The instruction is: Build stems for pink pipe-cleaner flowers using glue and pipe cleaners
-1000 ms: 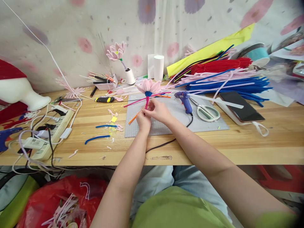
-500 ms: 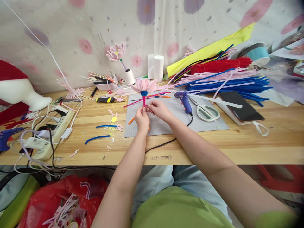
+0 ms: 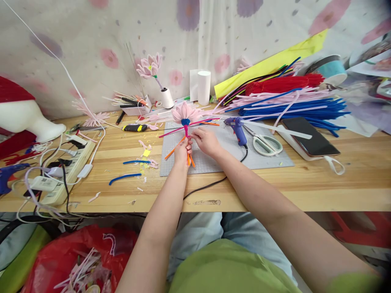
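A pipe-cleaner flower (image 3: 185,113) with pale pink petals, a blue base and a magenta-wrapped stem stands upright above the grey cutting mat (image 3: 207,160). My left hand (image 3: 182,152) is closed around its stem. Beside the stem, my right hand (image 3: 206,140) is closed in a pinch on a magenta pipe cleaner, which the fingers mostly hide. Orange pipe cleaners (image 3: 191,160) show below and beside my left hand; whether they belong to the stem I cannot tell. Behind the flower, a long magenta pipe cleaner (image 3: 171,132) lies across the mat.
A blue glue gun (image 3: 237,129) and white-handled scissors (image 3: 267,145) lie on the mat's right side, near a phone (image 3: 310,136). Bundles of blue pipe cleaners (image 3: 293,109) lie behind. A power strip (image 3: 70,175) with tangled cables is at left. A finished flower (image 3: 150,67) stands at the back.
The flower has tipped slightly, its head turning more toward me. My left hand has shifted its grip to wrap the stem, and my right fingers have moved a little away from the left ones.
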`<move>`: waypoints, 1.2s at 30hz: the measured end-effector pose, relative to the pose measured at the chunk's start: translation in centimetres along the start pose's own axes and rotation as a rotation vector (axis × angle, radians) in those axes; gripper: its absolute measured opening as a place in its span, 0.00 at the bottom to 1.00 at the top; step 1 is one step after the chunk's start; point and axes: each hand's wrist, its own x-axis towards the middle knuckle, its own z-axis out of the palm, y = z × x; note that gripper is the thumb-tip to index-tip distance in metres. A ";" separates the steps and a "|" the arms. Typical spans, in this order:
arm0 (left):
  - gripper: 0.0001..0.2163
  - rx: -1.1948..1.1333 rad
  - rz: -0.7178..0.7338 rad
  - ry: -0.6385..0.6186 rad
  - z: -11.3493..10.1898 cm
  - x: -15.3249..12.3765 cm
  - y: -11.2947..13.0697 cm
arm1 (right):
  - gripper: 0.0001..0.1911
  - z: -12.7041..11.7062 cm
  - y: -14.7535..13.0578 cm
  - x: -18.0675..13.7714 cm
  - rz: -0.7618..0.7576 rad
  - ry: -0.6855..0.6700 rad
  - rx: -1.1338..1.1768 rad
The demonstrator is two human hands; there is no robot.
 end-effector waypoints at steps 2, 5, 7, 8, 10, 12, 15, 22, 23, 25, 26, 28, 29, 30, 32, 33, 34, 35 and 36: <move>0.06 0.002 -0.033 0.010 0.1 0.0 0.0 | 0.11 0.0 0.4 0.1 -0.019 -0.007 -0.004; 0.06 0.045 -0.005 0.026 0.1 0.0 -0.1 | 0.12 -0.1 1.0 0.1 -0.032 0.008 -0.038; 0.06 0.043 0.005 0.022 0.0 0.0 0.0 | 0.12 -0.1 1.2 0.1 -0.032 0.015 -0.040; 0.06 0.019 -0.012 0.011 0.0 0.0 0.1 | 0.12 0.0 1.3 0.1 -0.035 0.009 -0.021; 0.06 -0.063 -0.084 -0.036 -0.2 -0.2 0.4 | 0.12 0.0 1.4 0.0 -0.051 -0.020 0.049; 0.07 -0.141 -0.156 -0.098 -0.3 -0.5 0.8 | 0.11 0.2 1.5 0.0 -0.070 -0.043 0.134; 0.11 -0.156 -0.163 -0.143 -0.5 -0.9 1.0 | 0.11 0.3 1.6 0.0 -0.082 -0.044 0.219; 0.15 -0.173 -0.104 -0.151 -0.5 -1.3 0.7 | 0.12 0.2 1.8 -0.1 -0.054 -0.042 0.329; 0.15 -0.182 -0.112 -0.153 -0.4 -1.3 0.7 | 0.12 0.2 1.8 -0.1 -0.045 -0.049 0.334; 0.15 -0.196 -0.155 -0.158 -0.2 -1.3 0.8 | 0.11 0.3 1.8 -0.1 -0.015 -0.058 0.353; 0.14 -0.201 -0.188 -0.162 -0.1 -1.4 0.8 | 0.09 0.3 1.8 0.0 0.015 -0.051 0.383; 0.13 -0.189 -0.251 -0.168 0.2 -1.5 0.8 | 0.08 0.2 1.7 0.1 0.118 -0.029 0.517; 0.12 -0.172 -0.271 -0.166 0.4 -1.5 0.8 | 0.08 0.1 1.6 0.2 0.188 -0.027 0.630; 0.11 -0.148 -0.282 -0.161 0.5 -1.5 0.8 | 0.09 0.1 1.6 0.3 0.259 -0.040 0.769; 0.09 -0.093 -0.276 -0.152 0.6 -1.5 0.7 | 0.10 -0.1 1.5 0.4 0.374 -0.104 1.062; 0.09 -0.063 -0.264 -0.148 0.6 -1.4 0.6 | 0.10 -0.2 1.5 0.4 0.410 -0.135 1.181; 0.08 -0.034 -0.250 -0.140 0.6 -1.3 0.5 | 0.10 -0.3 1.5 0.4 0.436 -0.155 1.266; 0.07 -0.004 -0.237 -0.132 0.6 -1.3 0.4 | 0.10 -0.4 1.5 0.4 0.457 -0.163 1.316; 0.06 0.025 -0.224 -0.123 0.5 -1.2 0.3 | 0.10 -0.4 1.5 0.4 0.479 -0.155 1.338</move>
